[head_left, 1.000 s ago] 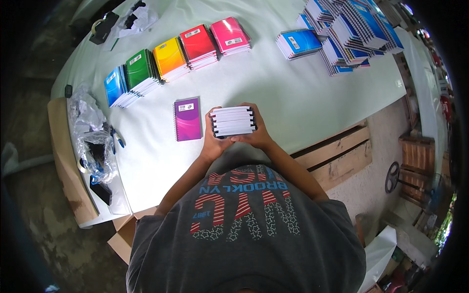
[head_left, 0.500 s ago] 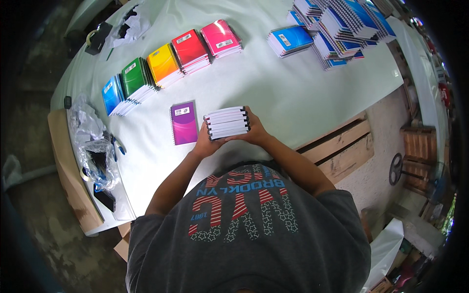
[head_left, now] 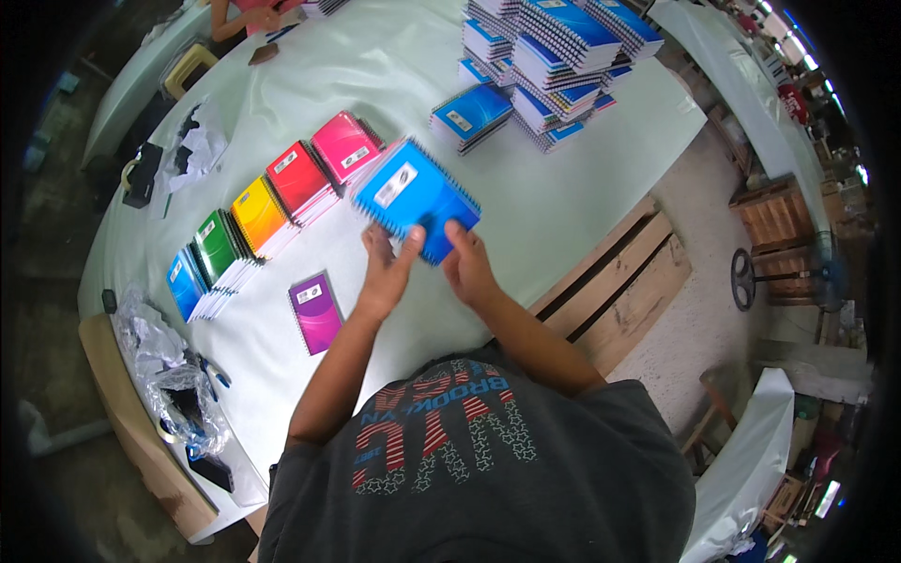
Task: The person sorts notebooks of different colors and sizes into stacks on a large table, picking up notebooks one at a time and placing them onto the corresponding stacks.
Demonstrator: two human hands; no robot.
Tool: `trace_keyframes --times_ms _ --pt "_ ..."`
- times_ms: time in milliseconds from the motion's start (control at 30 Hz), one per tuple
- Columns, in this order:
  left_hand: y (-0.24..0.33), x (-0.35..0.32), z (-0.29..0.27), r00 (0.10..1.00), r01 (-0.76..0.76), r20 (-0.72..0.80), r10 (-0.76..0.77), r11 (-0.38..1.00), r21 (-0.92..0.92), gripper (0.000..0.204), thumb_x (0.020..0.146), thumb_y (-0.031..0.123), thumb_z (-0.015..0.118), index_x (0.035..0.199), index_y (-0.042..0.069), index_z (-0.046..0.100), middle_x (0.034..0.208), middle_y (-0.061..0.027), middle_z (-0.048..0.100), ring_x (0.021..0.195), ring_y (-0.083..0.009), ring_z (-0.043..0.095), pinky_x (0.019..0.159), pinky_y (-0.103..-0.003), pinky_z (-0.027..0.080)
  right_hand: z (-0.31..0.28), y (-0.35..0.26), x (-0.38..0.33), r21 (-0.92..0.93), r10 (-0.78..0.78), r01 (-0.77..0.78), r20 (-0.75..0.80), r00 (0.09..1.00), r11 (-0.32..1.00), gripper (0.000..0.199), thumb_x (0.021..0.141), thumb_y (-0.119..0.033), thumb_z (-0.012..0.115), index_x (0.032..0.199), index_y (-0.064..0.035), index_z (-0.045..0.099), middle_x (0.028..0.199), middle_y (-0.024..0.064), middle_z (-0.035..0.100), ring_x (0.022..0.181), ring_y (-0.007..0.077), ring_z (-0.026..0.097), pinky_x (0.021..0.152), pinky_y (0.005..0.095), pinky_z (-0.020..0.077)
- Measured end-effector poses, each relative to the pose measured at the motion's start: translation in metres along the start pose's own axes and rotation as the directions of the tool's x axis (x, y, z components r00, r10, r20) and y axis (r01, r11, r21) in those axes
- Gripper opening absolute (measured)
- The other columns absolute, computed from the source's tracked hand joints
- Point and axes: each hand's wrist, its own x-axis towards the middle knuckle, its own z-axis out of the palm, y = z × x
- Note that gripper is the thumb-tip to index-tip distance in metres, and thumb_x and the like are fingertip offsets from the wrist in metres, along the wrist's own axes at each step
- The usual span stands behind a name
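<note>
Both hands grip a stack of blue spiral notebooks [head_left: 418, 192], its blue labelled cover turned up and its far end tilted to the left. My left hand [head_left: 387, 270] holds the near left corner with the thumb on the cover. On the near right side, my right hand [head_left: 466, 266] presses its thumb on the cover edge; the fingers below are partly hidden. A single purple notebook [head_left: 317, 311] lies on the table left of my left forearm. Beyond it runs a slanting row of piles: blue [head_left: 186, 281], green [head_left: 221, 246], yellow [head_left: 256, 214], red [head_left: 298, 178] and pink [head_left: 345, 144].
A high pile of blue spiral notebooks [head_left: 563, 66] stands at the far right, a smaller blue stack [head_left: 469, 114] beside it. Plastic wrap [head_left: 174, 361] and a tape dispenser [head_left: 141, 176] lie at the left. Another person's hand [head_left: 263, 17] shows at the far edge. A wooden pallet [head_left: 619, 281] stands right.
The held stack has moved away from my body and turned from page edges up to blue cover up. My view has shifted, bringing another person into sight at the far edge.
</note>
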Motion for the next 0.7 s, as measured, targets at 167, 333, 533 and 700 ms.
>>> trace_keyframes --times_ms 167,333,533,700 --pt "0.039 0.002 -0.024 0.996 -0.038 -0.089 0.028 0.993 -0.114 0.073 0.089 0.05 0.048 0.139 0.001 0.025 0.137 -0.0237 0.023 0.123 -0.0318 0.033 0.103 -0.043 0.028 0.003 -0.076 0.071 -0.075 -0.048 0.034 -0.199 0.979 0.997 0.059 0.081 -0.039 0.068 0.122 -0.0031 0.045 0.113 0.0073 0.055 0.1 0.0183 0.055 0.089 0.0383 0.0456" --pt "0.005 -0.028 -0.033 0.997 0.08 -0.014 -0.082 0.994 -0.077 0.052 0.088 0.036 0.058 0.13 0.009 0.043 0.135 -0.0167 0.031 0.118 -0.0291 0.041 0.098 -0.041 0.035 -0.015 -0.115 0.168 -0.048 -0.033 0.02 -0.28 0.96 0.999 0.065 0.076 -0.038 0.072 0.123 -0.003 0.045 0.117 0.0119 0.054 0.107 0.0271 0.054 0.093 0.0432 0.0444" --pt "-0.058 -0.072 -0.044 0.964 0.261 -0.06 -0.259 0.965 0.021 0.047 0.085 0.028 0.062 0.125 0.006 0.047 0.127 -0.0166 0.04 0.109 -0.027 0.05 0.089 -0.038 0.042 -0.059 -0.129 0.214 -0.116 0.09 -0.163 -0.471 0.878 0.98 0.067 0.074 -0.037 0.074 0.125 -0.0073 0.042 0.12 0.0147 0.052 0.111 0.0296 0.051 0.093 0.0501 0.0439" --pt "-0.095 -0.093 -0.053 0.929 0.346 -0.087 -0.36 0.927 -0.147 0.047 0.085 0.023 0.062 0.123 0.0 0.047 0.116 -0.0159 0.049 0.101 -0.0239 0.055 0.085 -0.033 0.044 -0.06 -0.136 0.215 -0.167 0.109 -0.22 -0.502 0.858 0.961 0.069 0.073 -0.041 0.074 0.125 -0.0095 0.042 0.12 0.014 0.052 0.111 0.03 0.051 0.094 0.0509 0.0432"
